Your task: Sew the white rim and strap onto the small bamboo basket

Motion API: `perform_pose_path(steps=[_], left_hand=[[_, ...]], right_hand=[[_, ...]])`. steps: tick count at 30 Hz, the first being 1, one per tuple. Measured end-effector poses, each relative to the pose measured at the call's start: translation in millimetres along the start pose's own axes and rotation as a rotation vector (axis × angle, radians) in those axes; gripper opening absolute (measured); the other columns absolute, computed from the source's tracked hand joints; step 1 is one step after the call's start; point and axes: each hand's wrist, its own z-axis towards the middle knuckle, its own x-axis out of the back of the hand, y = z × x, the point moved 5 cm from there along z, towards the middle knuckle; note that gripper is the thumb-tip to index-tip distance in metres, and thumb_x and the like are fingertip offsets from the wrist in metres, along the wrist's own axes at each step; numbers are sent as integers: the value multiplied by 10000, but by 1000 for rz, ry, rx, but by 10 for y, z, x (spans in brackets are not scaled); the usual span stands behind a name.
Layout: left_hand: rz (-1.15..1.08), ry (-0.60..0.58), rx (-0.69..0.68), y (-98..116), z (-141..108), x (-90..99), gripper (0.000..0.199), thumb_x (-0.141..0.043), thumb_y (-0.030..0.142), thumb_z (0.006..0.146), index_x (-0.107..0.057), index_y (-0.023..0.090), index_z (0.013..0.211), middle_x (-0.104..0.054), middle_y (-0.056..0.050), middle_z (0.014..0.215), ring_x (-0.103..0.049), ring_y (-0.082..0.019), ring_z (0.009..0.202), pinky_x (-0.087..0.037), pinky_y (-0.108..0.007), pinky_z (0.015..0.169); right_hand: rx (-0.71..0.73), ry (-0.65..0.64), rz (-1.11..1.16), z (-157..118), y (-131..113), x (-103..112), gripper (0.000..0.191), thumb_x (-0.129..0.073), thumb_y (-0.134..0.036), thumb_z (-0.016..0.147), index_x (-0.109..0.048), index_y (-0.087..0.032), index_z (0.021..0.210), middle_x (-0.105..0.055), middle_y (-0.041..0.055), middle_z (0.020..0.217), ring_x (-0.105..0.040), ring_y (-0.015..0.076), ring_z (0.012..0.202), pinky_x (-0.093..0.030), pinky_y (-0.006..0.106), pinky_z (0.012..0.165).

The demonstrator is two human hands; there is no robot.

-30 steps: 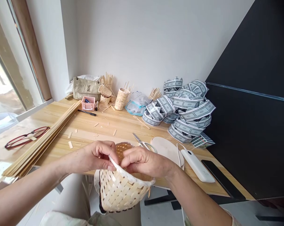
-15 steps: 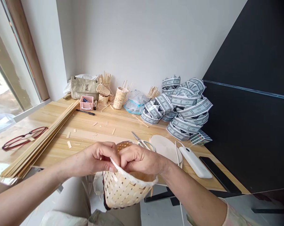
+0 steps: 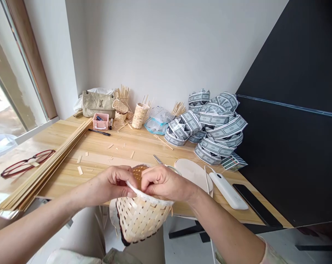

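Observation:
A woven basket (image 3: 142, 220) of pale strips hangs tilted above my lap, with a white trim (image 3: 155, 200) round its rim and a dark edging along its base. My left hand (image 3: 115, 183) pinches the trimmed rim between thumb and fingers on the left. Just right of it, my right hand (image 3: 166, 183) is closed, its fingertips at the mouth of the basket by the rim. Whatever those fingertips hold is hidden. Behind the right hand, scissors (image 3: 158, 159) lie on the table, partly covered.
Long bamboo strips (image 3: 50, 161) and red glasses (image 3: 27, 164) lie left. Small baskets (image 3: 140, 115), a pink box (image 3: 100, 121) and a handbag (image 3: 98, 104) stand behind. Patterned ribbon rolls (image 3: 218, 126), a round board (image 3: 192, 174), a white device (image 3: 228, 190) and a black slab (image 3: 256, 203) are right.
The basket has shifted slightly left and turned a little. My right hand has drawn slightly away from my left, showing more of the basket's inside. The left hand keeps its pinch.

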Motion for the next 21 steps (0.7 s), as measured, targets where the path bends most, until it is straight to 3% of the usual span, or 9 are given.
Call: perform_pose_path(steps=[3, 4, 5, 7, 9, 12, 15, 21], left_hand=[[54, 50, -9, 7, 10, 7, 127, -626, 231, 725, -635, 138, 637, -542, 7, 646, -498, -97, 603, -387, -190, 566], [84, 94, -17, 6, 8, 34, 136, -631, 242, 720, -636, 140, 630, -539, 6, 636, -493, -97, 589, -387, -189, 551], [122, 157, -29, 4, 1, 75, 135, -635, 247, 715, -641, 144, 629, -534, 7, 627, -483, -94, 572, -382, -185, 532], [213, 302, -56, -6, -20, 175, 110, -633, 239, 709, -654, 155, 640, -519, 11, 612, -463, -86, 537, -367, -174, 487], [284, 408, -57, -38, -33, 253, 91, -609, 222, 716, -663, 167, 667, -505, 14, 607, -458, -79, 503, -364, -169, 451], [299, 457, -19, -119, -10, 288, 128, -548, 213, 738, -661, 167, 700, -488, 15, 628, -475, -69, 443, -383, -173, 408], [293, 475, 9, -191, 27, 264, 153, -515, 214, 749, -655, 160, 721, -481, 13, 655, -494, -64, 413, -398, -177, 389], [340, 472, 41, -304, 54, 193, 163, -506, 213, 763, -655, 161, 722, -479, 14, 659, -492, -59, 417, -398, -173, 392]], right_hand=[[58, -50, -63, 23, -94, 42, 165, -556, -62, 735, -626, -153, 616, -572, -25, 650, -529, 83, 624, -422, 200, 626], [53, -10, -101, 14, -126, 99, 144, -562, -67, 741, -643, -158, 664, -592, -13, 717, -541, 88, 653, -430, 209, 644], [46, 94, -157, -6, -163, 186, 129, -565, -77, 751, -654, -166, 717, -602, 1, 789, -549, 95, 681, -437, 221, 660], [54, 428, -328, -101, -270, 374, 109, -568, -108, 772, -648, -182, 774, -590, 16, 846, -550, 109, 707, -443, 244, 663], [97, 686, -515, -218, -375, 418, 98, -559, -129, 792, -630, -185, 754, -561, 8, 754, -535, 114, 671, -438, 241, 617], [174, 637, -712, -223, -366, 173, 132, -509, -119, 827, -623, -167, 783, -551, 20, 722, -522, 116, 647, -432, 224, 577], [176, 612, -843, -172, -199, -40, 211, -424, -98, 865, -621, -161, 819, -552, 33, 729, -521, 123, 666, -433, 226, 597], [197, 610, -1004, -109, -2, -137, 284, -378, -98, 877, -607, -162, 723, -500, 22, 631, -451, 127, 583, -379, 240, 531]])
